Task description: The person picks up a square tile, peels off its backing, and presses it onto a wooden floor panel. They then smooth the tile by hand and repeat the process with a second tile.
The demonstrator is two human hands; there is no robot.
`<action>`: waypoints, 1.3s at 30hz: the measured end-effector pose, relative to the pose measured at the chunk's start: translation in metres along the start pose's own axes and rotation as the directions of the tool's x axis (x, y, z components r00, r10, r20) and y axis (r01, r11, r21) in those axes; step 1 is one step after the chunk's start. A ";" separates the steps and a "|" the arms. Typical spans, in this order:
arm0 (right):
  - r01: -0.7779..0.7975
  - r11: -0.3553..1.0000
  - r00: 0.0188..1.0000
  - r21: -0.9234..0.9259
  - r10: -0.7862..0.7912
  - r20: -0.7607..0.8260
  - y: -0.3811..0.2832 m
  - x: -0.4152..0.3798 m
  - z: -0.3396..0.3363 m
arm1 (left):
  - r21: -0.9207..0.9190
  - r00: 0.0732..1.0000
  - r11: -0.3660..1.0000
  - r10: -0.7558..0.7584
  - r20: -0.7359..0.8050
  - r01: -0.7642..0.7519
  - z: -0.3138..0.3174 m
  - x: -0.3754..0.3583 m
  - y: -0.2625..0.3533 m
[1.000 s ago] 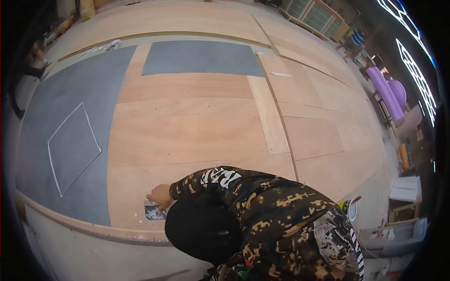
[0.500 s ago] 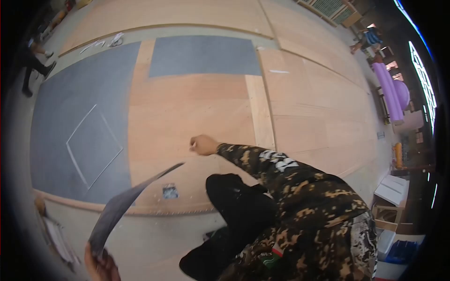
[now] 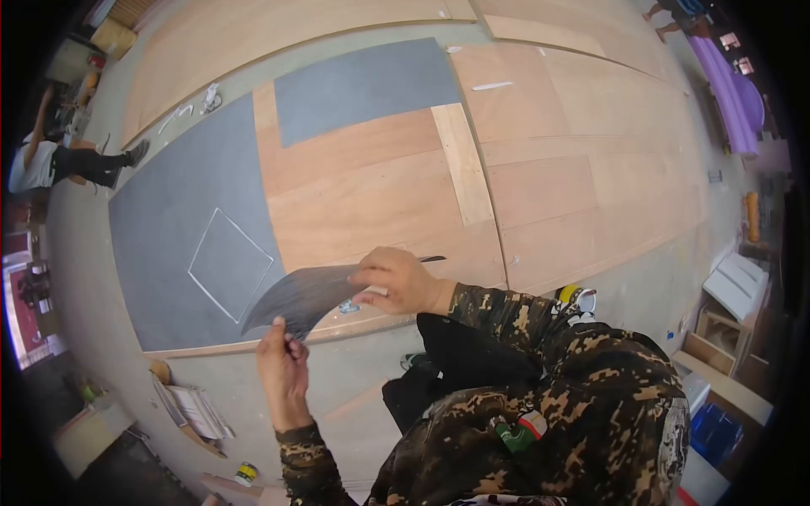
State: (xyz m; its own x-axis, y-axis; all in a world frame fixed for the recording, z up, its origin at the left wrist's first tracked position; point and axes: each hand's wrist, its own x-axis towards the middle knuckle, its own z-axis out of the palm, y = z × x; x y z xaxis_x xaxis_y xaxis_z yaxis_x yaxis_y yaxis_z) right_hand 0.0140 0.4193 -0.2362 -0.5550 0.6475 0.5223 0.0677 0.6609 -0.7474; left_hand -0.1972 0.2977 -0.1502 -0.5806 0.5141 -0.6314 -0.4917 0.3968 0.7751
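A dark grey flexible sheet (image 3: 308,291) bends in the air between my two hands. My left hand (image 3: 285,363) pinches its lower edge, thumb on top. My right hand (image 3: 395,280) is closed on the sheet's other part, and a thin dark tip sticks out beyond it. Below and behind the sheet lies a plywood panel (image 3: 363,194). A large grey piece (image 3: 181,211) with a white diamond outline covers the panel's left side, and a smaller grey piece (image 3: 367,88) lies along its far edge.
Further plywood panels (image 3: 582,160) lie at the right. A person (image 3: 80,164) is at the far left; another (image 3: 675,13) stands at the top right. Purple rolls (image 3: 726,93) are at the right edge. Stacked boards (image 3: 194,409), a can (image 3: 246,474) and a blue bin (image 3: 715,432) are nearer.
My right hand has come to the sheet and taken hold of it. My left hand has risen with the sheet, more of which now shows. The view has shifted.
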 end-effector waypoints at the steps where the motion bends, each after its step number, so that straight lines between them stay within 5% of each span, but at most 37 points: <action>1: 0.001 1.000 1.000 0.001 -0.001 -0.015 -0.006 0.004 0.003 | 0.012 1.000 1.000 0.009 0.004 -0.009 0.008 0.003 -0.002; 7: 0.136 0.989 0.990 -0.060 -0.138 -0.031 -0.001 0.016 0.002 | 0.050 0.963 0.990 -0.143 0.227 0.135 0.062 0.026 -0.002; 13: -0.014 0.964 0.957 -0.267 -0.065 -0.282 0.012 0.025 -0.025 | 0.108 0.914 0.981 -0.188 0.361 0.159 0.127 0.053 -0.003; 21: -0.076 0.883 0.951 -0.463 -0.076 -0.301 0.033 0.031 -0.057 | 0.231 0.776 0.961 -0.261 0.574 0.153 0.200 0.087 -0.012; 34: -0.298 0.799 0.852 -0.523 -0.025 -0.523 0.046 0.023 -0.074 | 0.361 0.678 0.905 -0.411 0.610 0.225 0.255 0.100 -0.016; 39: -0.362 0.781 0.805 -0.509 -0.014 -0.594 0.046 0.028 -0.077 | 0.386 0.547 0.897 -0.439 0.713 0.216 0.260 0.098 -0.015</action>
State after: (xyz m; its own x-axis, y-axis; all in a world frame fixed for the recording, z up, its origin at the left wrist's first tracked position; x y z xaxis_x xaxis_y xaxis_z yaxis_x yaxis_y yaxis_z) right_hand 0.0654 0.4973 -0.2240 0.0445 0.7369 0.6745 0.6758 0.4750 -0.5636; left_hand -0.0782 0.5396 -0.2180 0.3607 0.6490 -0.6698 -0.3156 0.7607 0.5672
